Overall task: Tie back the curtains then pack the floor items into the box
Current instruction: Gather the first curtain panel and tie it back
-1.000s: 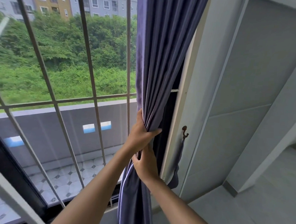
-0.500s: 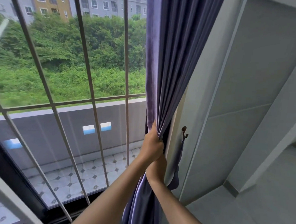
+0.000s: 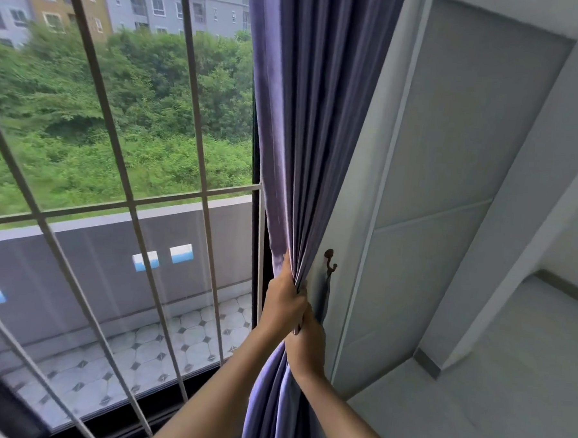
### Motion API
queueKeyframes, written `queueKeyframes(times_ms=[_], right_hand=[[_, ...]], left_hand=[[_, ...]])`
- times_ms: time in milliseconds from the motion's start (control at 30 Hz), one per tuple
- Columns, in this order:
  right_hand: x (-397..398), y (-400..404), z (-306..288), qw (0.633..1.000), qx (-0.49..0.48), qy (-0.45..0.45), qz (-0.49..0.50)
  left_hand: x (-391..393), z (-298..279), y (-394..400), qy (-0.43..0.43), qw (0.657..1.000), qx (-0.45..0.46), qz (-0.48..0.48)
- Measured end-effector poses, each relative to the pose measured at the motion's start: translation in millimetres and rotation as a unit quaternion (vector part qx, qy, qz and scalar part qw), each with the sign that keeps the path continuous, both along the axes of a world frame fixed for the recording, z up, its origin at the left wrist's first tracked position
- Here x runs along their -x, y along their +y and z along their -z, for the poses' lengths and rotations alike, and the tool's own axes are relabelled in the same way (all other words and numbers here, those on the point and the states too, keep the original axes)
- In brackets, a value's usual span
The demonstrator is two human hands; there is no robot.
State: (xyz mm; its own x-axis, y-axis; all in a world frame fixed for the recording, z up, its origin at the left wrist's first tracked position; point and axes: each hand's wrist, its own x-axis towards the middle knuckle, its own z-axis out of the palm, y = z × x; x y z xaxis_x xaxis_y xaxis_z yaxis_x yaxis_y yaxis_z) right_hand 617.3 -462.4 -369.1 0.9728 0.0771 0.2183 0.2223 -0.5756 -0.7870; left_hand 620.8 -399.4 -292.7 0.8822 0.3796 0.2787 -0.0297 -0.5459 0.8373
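1. The curtain is hanging bunched at the right edge of the window, against the wall, and both hands are gripping its gathered folds, one above the other
2. The left hand is closing round the bundle higher up; the right hand is clutching it just below, the two touching. If either grip is loosening, the pleats are likely spilling back across the glass, and the gathering is needing redoing
3. The hook is sitting on the wall just beside the bundle, with what looks like the tieback hanging under it, half hidden behind the curtain. One hand is having to let go to reach it, so the other is risking holding too much cloth alone
4. A hard pull downward is straining the rail above, which is out of view
5. The strap is risking slipping off the small hook if looped slackly
6. The window bars are staying clear of the cloth, so snagging there seems unlikely
7. The box and floor items are not showing, so packing is not yet beginning
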Motion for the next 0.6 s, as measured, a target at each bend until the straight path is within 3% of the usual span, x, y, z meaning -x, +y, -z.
queueKeyframes(times_ms=[133, 300, 400, 500, 600], right_hand=[[-3, -15, 11, 0.999, -0.005, 0.028, -0.023], [-14, -37, 14, 0.995, 0.078, 0.031, -0.054], [-11, -48, 10, 0.995, 0.019, 0.072, -0.072], [-15, -60, 16, 0.993, 0.006, 0.088, -0.079], [-22, -73, 28, 0.994, 0.037, 0.083, -0.069]], left_hand=[[-3, 9, -10, -0.007, 1.000, -0.005, 0.001], [0, 25, -21, 0.036, 0.999, 0.003, 0.014], [-1, 24, -23, 0.047, 0.998, 0.023, 0.027], [4, 26, -17, 0.054, 0.992, 0.035, 0.107], [11, 30, -7, 0.048, 0.987, 0.112, 0.106]])
